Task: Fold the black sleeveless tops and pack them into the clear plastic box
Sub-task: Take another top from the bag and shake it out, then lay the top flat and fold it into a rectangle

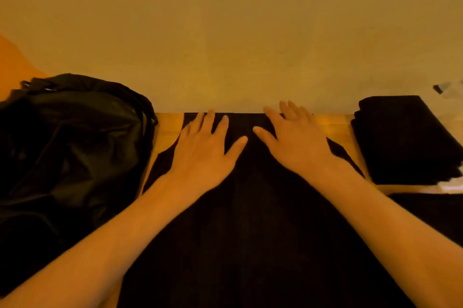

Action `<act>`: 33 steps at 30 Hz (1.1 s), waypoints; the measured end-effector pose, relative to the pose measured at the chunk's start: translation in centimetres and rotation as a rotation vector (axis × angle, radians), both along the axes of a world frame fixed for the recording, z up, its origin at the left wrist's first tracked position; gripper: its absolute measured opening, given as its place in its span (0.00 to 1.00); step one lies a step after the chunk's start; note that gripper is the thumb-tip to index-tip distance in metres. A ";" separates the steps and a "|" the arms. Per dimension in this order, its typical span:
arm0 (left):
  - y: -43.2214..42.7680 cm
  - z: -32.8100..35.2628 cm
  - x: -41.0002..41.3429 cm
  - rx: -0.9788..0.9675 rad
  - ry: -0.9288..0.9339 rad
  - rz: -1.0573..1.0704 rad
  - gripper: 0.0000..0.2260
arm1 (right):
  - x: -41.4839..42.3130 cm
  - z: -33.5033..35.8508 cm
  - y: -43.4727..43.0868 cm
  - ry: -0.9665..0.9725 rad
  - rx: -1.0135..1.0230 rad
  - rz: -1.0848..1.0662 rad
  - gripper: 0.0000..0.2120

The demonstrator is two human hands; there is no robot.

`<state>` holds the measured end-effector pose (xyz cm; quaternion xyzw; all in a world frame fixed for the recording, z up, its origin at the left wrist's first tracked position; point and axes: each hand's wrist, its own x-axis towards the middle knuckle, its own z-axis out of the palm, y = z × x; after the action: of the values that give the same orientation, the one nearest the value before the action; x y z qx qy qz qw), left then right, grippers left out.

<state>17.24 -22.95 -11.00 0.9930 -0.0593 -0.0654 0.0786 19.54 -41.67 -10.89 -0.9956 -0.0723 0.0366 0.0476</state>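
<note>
On the worktop, in the middle of the head view, a black sleeveless top is spread flat from the near edge to the wall. The left hand and the right hand are laid palm down on its far part, side by side. The fingers are kept straight and spread, and nothing is gripped. Folded black tops are stacked at the right, and a black bag is placed at the left.

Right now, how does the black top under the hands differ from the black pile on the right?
The spread top lies flat in the middle; the pile is folded into a compact layered stack. The left hand and right hand rest flat on the spread top; no hand touches the pile. Both are black fabric.
</note>
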 end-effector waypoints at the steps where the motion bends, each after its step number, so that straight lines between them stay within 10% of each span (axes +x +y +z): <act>1: 0.1 -0.1 -2.3 0.019 0.031 -0.005 0.35 | -2.1 0.2 0.3 0.031 -0.010 -0.003 0.34; 33: 4.3 -4.2 -25.1 0.149 -0.115 0.001 0.38 | -26.2 -4.4 -6.1 -0.035 -0.027 0.021 0.36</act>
<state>-7.87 -18.64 -15.17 0.9982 -0.0582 -0.0127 0.0008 -6.63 -47.75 -15.29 -0.9958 -0.0828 0.0208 0.0326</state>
